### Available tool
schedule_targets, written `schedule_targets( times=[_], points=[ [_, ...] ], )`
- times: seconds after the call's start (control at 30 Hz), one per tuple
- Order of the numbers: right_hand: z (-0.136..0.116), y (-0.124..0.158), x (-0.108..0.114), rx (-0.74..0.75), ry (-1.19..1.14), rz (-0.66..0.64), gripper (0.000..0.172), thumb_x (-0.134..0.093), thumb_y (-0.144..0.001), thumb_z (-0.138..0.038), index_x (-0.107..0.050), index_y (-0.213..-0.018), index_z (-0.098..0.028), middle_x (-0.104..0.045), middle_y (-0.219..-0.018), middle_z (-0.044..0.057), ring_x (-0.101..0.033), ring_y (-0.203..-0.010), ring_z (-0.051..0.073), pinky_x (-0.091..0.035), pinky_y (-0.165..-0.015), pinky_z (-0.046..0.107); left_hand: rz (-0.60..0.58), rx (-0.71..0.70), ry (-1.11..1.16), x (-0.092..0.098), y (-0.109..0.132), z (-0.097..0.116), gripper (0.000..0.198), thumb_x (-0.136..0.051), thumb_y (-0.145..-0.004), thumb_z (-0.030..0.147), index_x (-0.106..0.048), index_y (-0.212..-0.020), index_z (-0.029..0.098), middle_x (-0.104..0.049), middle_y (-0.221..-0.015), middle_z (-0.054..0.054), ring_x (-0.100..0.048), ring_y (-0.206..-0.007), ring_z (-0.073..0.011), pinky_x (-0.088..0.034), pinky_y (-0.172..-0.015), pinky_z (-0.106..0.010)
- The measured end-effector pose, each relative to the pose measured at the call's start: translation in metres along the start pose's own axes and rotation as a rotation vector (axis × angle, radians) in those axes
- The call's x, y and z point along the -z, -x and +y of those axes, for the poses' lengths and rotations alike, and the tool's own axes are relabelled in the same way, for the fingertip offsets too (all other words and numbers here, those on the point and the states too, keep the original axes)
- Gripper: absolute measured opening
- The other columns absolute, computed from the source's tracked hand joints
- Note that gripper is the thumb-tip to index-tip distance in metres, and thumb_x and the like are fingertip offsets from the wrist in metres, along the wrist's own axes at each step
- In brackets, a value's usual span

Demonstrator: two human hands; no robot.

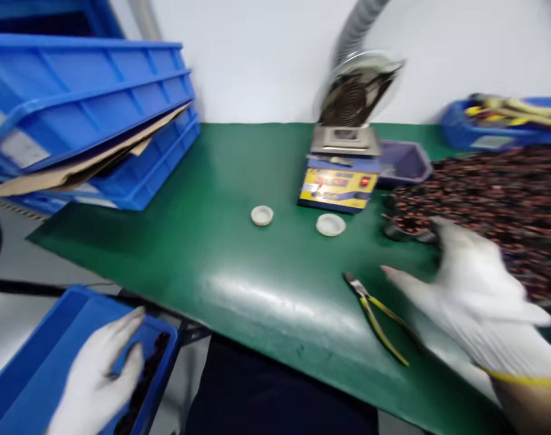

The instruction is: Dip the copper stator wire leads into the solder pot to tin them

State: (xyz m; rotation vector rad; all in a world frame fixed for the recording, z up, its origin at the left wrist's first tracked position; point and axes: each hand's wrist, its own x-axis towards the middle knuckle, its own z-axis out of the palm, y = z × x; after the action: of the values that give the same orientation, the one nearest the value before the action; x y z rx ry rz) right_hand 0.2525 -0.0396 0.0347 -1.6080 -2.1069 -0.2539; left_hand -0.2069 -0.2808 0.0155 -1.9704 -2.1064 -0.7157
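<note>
My right hand (470, 284), in a white glove with bare fingertips, reaches over the right side of the green table. Its thumb is spread from the fingers and nothing shows between them. The fingertips are at the near-left edge of a mass of small round parts with copper-coloured windings (497, 199); blur hides whether they touch. Yellow-handled cutting pliers (370, 314) lie left of this hand. Low on the left, my gloved left hand (98, 374) is over a blue tray (40, 374), thumb and fingers apart. A row of dark parts (142, 386) lies along that tray's right side.
Two small white dishes (262, 215) stand mid-table before a yellow-and-blue scale (341, 181). A fume duct hood (359, 90) hangs behind it. A purple bin (405, 162) and a blue bin of tools (484, 133) stand at the back right. Stacked blue crates (98, 90) occupy the left.
</note>
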Motion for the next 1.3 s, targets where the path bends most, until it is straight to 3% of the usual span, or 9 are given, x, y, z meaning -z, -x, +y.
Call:
schedule_targets(
  times=[0.2,0.37,0.5,0.6,0.73,0.8,0.93,1.03,1.3],
  points=[
    [0.018,-0.037,-0.028,0.108,0.123,0.004,0.056,-0.054,-0.092,-0.041,-0.052,-0.138,-0.011,-0.066,-0.094,0.02,-0.062,-0.09,0.029,-0.043,-0.077,0.042,-0.052,-0.544,0.613,-0.064,-0.12,0.161,0.049,-0.059,-0.077,0.01,-0.065,-0.123,0.024,-0.075,-0.118,-0.012,-0.074,-0.096,-0.0264,-0.059,-0.084,-0.04],
    [0.039,-0.046,-0.053,0.081,0.101,0.068,0.04,-0.048,-0.095,-0.03,-0.06,-0.129,-0.012,-0.069,-0.087,0.018,-0.063,-0.1,0.032,-0.035,-0.094,0.059,-0.33,-0.297,0.94,-0.112,-0.16,0.23,0.04,-0.063,-0.079,0.021,-0.07,-0.118,0.017,-0.073,-0.118,-0.015,-0.07,-0.103,-0.0301,-0.054,-0.095,-0.044],
    [0.046,-0.046,-0.055,0.023,0.075,0.057,0.037,-0.052,-0.093,-0.032,-0.065,-0.121,-0.012,-0.071,-0.087,0.02,-0.064,-0.1,0.036,-0.031,-0.097,0.068,-0.535,0.19,1.255,-0.148,-0.162,0.232,0.036,-0.067,-0.077,0.029,-0.067,-0.11,0.015,-0.073,-0.108,-0.014,-0.069,-0.08,-0.0206,-0.057,-0.077,-0.036],
    [0.029,-0.037,-0.047,0.025,-0.021,0.001,0.036,-0.059,-0.09,-0.034,-0.068,-0.119,-0.015,-0.073,-0.096,0.019,-0.067,-0.096,0.033,-0.047,-0.091,0.056,-0.724,0.509,1.516,-0.157,-0.167,0.221,0.046,-0.07,-0.075,0.036,-0.059,-0.115,0.015,-0.067,-0.119,-0.016,-0.067,-0.066,-0.0151,-0.051,-0.052,-0.026],
    [-0.021,-0.015,-0.028,0.123,-0.542,-0.235,0.049,-0.059,-0.089,-0.027,-0.055,-0.137,-0.024,-0.074,-0.109,0.006,-0.072,-0.09,0.02,-0.06,-0.075,0.031,-1.142,0.537,1.827,-0.156,-0.176,0.21,0.06,-0.075,-0.062,0.028,-0.055,-0.118,0.02,-0.068,-0.106,-0.01,-0.07,-0.065,-0.0188,-0.051,-0.047,-0.024],
    [-0.042,-0.01,-0.018,0.259,-0.579,-0.196,0.043,-0.058,-0.088,-0.022,-0.058,-0.131,-0.025,-0.072,-0.114,0.004,-0.072,-0.093,0.019,-0.061,-0.075,0.03,-1.242,0.473,1.902,-0.155,-0.176,0.208,0.056,-0.075,-0.057,0.023,-0.058,-0.109,0.017,-0.068,-0.088,-0.006,-0.069,-0.063,-0.0188,-0.05,-0.047,-0.023],
    [-0.059,-0.015,-0.005,0.575,-0.411,0.145,0.031,-0.065,-0.087,-0.029,-0.062,-0.116,-0.019,-0.069,-0.113,0.012,-0.065,-0.11,0.028,-0.056,-0.095,0.047,-0.893,0.493,1.865,-0.154,-0.172,0.211,0.051,-0.079,-0.053,0.015,-0.06,-0.101,0.016,-0.069,-0.092,-0.004,-0.067,-0.077,-0.0176,-0.056,-0.07,-0.03],
    [-0.064,-0.017,-0.001,0.705,-0.311,0.25,0.024,-0.065,-0.087,-0.023,-0.061,-0.11,-0.019,-0.07,-0.101,0.01,-0.066,-0.103,0.029,-0.047,-0.102,0.057,-0.633,0.463,1.741,-0.152,-0.169,0.214,0.055,-0.078,-0.053,0.009,-0.061,-0.104,0.017,-0.069,-0.104,-0.004,-0.064,-0.1,-0.0202,-0.049,-0.098,-0.035],
    [-0.072,-0.008,-0.003,0.633,-0.291,0.303,0.016,-0.06,-0.086,-0.015,-0.061,-0.1,-0.022,-0.071,-0.089,0.005,-0.067,-0.09,0.024,-0.047,-0.099,0.054,-0.611,0.422,1.667,-0.149,-0.161,0.224,0.066,-0.083,-0.055,0.016,-0.056,-0.115,0.021,-0.067,-0.109,-0.006,-0.063,-0.106,-0.0246,-0.046,-0.105,-0.042]
  ],
)
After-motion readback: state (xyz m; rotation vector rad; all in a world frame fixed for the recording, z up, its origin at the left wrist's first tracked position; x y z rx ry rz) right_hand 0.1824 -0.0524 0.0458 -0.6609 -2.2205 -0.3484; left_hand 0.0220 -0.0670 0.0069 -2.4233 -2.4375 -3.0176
